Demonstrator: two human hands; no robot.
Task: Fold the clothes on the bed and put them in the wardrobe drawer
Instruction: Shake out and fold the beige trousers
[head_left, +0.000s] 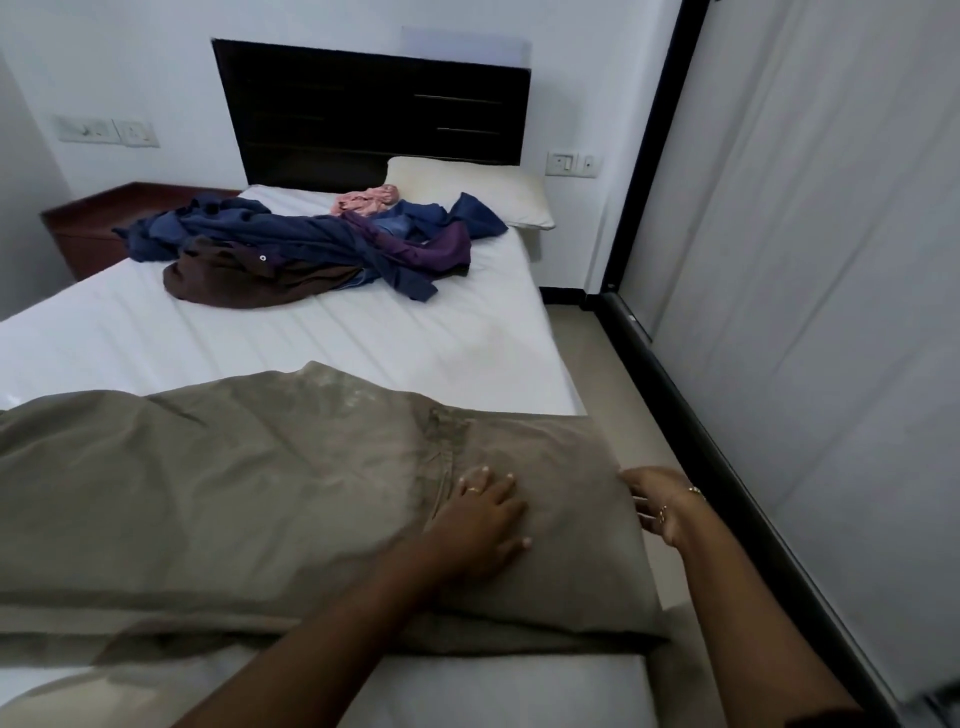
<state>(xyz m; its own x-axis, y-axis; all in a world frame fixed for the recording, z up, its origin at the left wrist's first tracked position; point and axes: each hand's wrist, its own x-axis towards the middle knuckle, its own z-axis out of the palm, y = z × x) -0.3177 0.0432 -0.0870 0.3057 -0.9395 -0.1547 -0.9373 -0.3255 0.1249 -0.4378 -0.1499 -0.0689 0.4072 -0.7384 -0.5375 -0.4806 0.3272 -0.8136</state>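
Trousers (260, 493), olive-grey, lie spread across the near end of the bed (311, 338), filling the lower left and centre of the frame. I have my left hand (480, 525) flat on the cloth beside the fly seam, fingers straight and spread, likely to pin the fabric smooth. My right hand (657, 506), at the lower right, touches the waistband edge with loosely curved fingers; whether it pinches the cloth I cannot tell. It seems placed to square that edge before a fold. Farther up, at upper centre, the unfolded pile (311, 244) of blue, brown, purple and pink garments waits near the pillow (493, 192). The wardrobe door (831, 260) stands along the right.
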